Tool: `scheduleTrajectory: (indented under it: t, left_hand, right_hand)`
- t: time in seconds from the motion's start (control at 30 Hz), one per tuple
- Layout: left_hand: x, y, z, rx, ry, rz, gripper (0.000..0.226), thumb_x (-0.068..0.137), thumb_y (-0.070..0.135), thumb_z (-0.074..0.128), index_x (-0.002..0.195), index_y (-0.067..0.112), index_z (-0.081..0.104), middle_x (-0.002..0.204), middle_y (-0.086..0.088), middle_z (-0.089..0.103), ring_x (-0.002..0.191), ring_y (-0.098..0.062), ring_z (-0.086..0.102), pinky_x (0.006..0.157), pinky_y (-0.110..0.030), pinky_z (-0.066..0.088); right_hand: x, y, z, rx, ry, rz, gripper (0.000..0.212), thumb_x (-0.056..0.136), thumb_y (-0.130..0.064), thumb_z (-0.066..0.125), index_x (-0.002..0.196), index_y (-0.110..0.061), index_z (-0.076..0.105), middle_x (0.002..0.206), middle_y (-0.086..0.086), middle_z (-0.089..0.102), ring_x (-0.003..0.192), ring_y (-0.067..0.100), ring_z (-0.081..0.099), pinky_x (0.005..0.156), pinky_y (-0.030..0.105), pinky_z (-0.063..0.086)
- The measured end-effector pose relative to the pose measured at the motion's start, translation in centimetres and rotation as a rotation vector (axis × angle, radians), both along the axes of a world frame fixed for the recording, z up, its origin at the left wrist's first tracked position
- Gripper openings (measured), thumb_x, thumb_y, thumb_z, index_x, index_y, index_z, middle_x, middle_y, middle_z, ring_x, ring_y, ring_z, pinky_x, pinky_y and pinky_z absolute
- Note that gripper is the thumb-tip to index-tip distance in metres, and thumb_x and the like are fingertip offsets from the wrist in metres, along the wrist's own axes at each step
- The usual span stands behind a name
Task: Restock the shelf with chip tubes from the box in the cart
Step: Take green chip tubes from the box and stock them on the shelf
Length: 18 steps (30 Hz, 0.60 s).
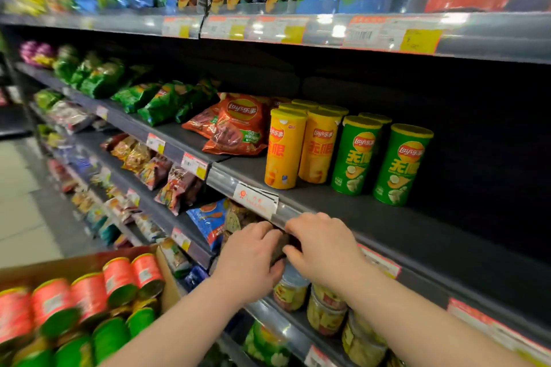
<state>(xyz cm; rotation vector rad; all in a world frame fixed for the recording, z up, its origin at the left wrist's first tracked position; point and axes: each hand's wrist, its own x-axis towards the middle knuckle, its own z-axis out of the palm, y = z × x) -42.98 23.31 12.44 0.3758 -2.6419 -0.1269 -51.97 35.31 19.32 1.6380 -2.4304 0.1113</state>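
A cardboard box (74,265) at the lower left holds several chip tubes lying on their sides, red ones (89,298) above green ones (110,337). On the dark shelf (417,232), yellow tubes (284,149) and green tubes (354,155) stand upright. Just below the shelf's front rail, my left hand (253,253) and my right hand (322,244) meet. Both have fingers curled round a small dark item (281,246) between them; what it is cannot be made out.
Red chip bags (238,128) and green bags (161,101) lie left of the tubes. Clear jars (325,316) stand on the shelf below my hands. A white tag (256,199) hangs on the rail. Large bags fill the top shelf (328,30). The aisle floor (21,202) runs along the left.
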Motion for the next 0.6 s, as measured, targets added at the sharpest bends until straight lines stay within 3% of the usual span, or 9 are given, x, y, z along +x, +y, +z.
scheduleTrajectory:
  t: [0.13, 0.27, 0.37, 0.5, 0.6]
  left_hand:
    - [3.4, 0.6, -2.0, -0.012, -0.126, 0.126, 0.042, 0.071, 0.049, 0.044, 0.089, 0.018, 0.065, 0.084, 0.001, 0.062, 0.072, -0.023, 0.062, 0.055, -0.036, 0.053]
    - [6.4, 0.8, -3.6, 0.036, -0.279, 0.231, 0.056, 0.068, 0.05, 0.032, 0.101, 0.017, 0.062, 0.095, -0.002, 0.06, 0.087, -0.026, 0.06, 0.071, -0.038, 0.05]
    - [8.1, 0.9, -4.5, 0.062, -0.33, 0.27, 0.046, 0.067, 0.047, 0.039, 0.089, 0.015, 0.062, 0.085, -0.004, 0.059, 0.076, -0.03, 0.063, 0.059, -0.035, 0.049]
    - [10.2, 0.3, -6.2, 0.059, -0.444, 0.378, 0.05, 0.083, 0.046, 0.038, 0.124, 0.019, 0.049, 0.121, -0.003, 0.051, 0.113, -0.027, 0.05, 0.092, -0.037, 0.041]
    - [11.9, -0.5, -6.8, 0.069, -0.505, 0.384, 0.061, 0.078, 0.052, 0.023, 0.124, 0.019, 0.047, 0.123, -0.003, 0.05, 0.115, -0.027, 0.05, 0.094, -0.036, 0.042]
  right_hand:
    - [1.5, -0.4, -2.5, 0.103, -0.022, 0.092, 0.032, 0.091, -0.041, 0.045, 0.114, -0.02, 0.052, 0.119, 0.004, 0.055, 0.113, 0.028, 0.05, 0.091, 0.04, 0.041]
    - [2.9, -1.0, -5.2, 0.176, -0.05, 0.149, 0.029, 0.091, -0.039, 0.046, 0.111, -0.019, 0.052, 0.116, 0.004, 0.056, 0.11, 0.028, 0.052, 0.088, 0.04, 0.041]
    - [3.7, -1.7, -7.1, 0.216, -0.06, 0.168, 0.034, 0.092, -0.042, 0.046, 0.116, -0.019, 0.051, 0.119, 0.004, 0.055, 0.114, 0.029, 0.051, 0.091, 0.039, 0.04]
    - [4.8, -2.7, -9.0, 0.272, -0.074, 0.18, 0.038, 0.092, -0.043, 0.046, 0.123, -0.021, 0.049, 0.124, 0.004, 0.054, 0.118, 0.028, 0.049, 0.094, 0.038, 0.039]
    - [5.9, -3.7, -9.7, 0.308, -0.092, 0.193, 0.036, 0.092, -0.041, 0.046, 0.121, -0.02, 0.049, 0.124, 0.005, 0.054, 0.117, 0.028, 0.048, 0.093, 0.038, 0.038]
